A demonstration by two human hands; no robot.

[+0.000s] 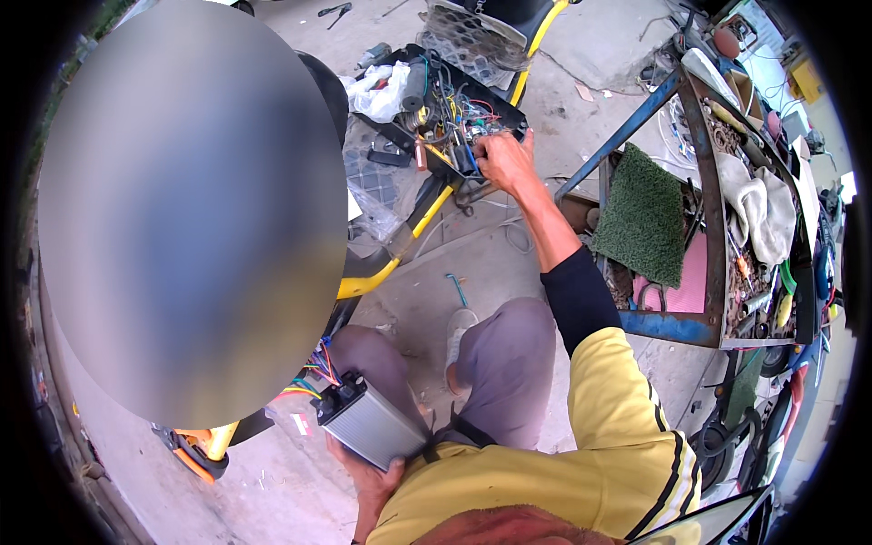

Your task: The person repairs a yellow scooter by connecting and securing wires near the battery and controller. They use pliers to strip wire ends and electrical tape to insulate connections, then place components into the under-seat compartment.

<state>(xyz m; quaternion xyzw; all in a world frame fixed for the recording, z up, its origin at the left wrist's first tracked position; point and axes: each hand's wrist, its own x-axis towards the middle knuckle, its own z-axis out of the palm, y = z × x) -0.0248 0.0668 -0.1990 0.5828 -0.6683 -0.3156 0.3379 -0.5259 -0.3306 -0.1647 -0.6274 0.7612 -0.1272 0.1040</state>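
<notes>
My left hand grips a silver finned metal controller box in my lap. The thumb lies on its lower end, and most of the fingers are hidden under the box. Coloured wires run from its black end toward the scooter at the left. Stretched forward, my right hand is at the near right corner of a black tool tray. Its fingers are bent and closed beside a black and blue item; what they hold is hidden. Pliers, loose wires and small parts crowd the tray.
A yellow-framed scooter carries the tray on its footboard; a blurred patch covers much of the left. A white plastic bag lies beside the tools. At the right stands a metal cart with green matting. A small wrench-like tool lies on the floor.
</notes>
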